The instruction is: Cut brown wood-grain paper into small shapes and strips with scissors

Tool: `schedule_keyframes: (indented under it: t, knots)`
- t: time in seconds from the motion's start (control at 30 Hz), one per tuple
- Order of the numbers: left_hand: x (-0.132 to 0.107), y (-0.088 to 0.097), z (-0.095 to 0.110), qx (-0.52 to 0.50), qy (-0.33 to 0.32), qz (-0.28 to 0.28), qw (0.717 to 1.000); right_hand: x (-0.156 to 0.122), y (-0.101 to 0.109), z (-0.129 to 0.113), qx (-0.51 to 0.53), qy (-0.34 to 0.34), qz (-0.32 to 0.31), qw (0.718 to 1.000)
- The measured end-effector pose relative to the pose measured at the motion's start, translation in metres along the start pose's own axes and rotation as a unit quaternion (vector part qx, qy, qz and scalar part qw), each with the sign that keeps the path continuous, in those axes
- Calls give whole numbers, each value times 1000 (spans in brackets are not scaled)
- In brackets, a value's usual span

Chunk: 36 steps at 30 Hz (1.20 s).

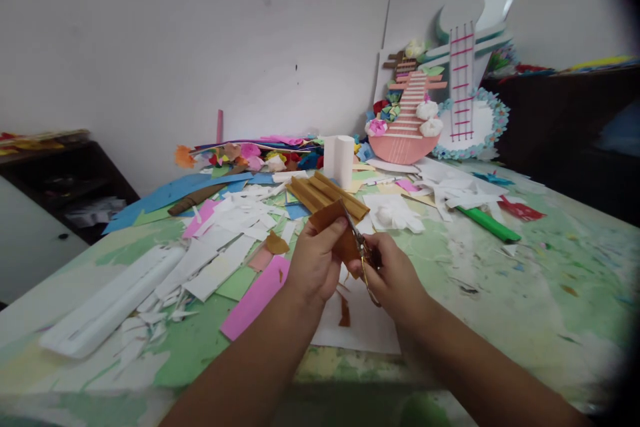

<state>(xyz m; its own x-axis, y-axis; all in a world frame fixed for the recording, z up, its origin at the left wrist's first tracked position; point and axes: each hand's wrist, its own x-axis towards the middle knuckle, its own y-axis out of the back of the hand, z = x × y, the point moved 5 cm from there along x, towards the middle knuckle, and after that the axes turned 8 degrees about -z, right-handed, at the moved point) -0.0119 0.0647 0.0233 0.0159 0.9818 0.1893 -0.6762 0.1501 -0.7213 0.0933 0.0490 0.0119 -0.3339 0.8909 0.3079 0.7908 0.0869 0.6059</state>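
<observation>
My left hand [314,261] is closed on a piece of brown paper [330,219], pinching it between thumb and fingers above the table. My right hand [395,275] grips small scissors [361,247] with gold handles, and their blades bite into the brown paper's right edge. Brown offcuts [344,312] lie on a white sheet [363,327] right under my hands. A stack of folded brown strips [327,195] rests just beyond the paper.
Paper scraps in white, pink and blue cover the paint-stained green table [525,293]. A white paper roll [340,160] stands mid-table, and a green cutter [487,223] lies to the right. A pink paper guitar model [415,120] leans on the back wall. Dark shelves flank both sides.
</observation>
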Motion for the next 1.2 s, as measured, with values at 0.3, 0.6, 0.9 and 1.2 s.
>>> schedule_keyframes:
  t: [0.3,0.6,0.9,1.2]
  knots:
    - [2,2,4,2,10,4,1000,2,5,-5,-52,20,23,998]
    - [5,8,3,14,15,27,999,1,6,11,47,-13,69,996]
    - [3,15,-5,235,33,55,970,11,3,4,382,41,55,922]
    - [-9,-17,-25,30,168,-111,979,10,15,18,372,6,127,919]
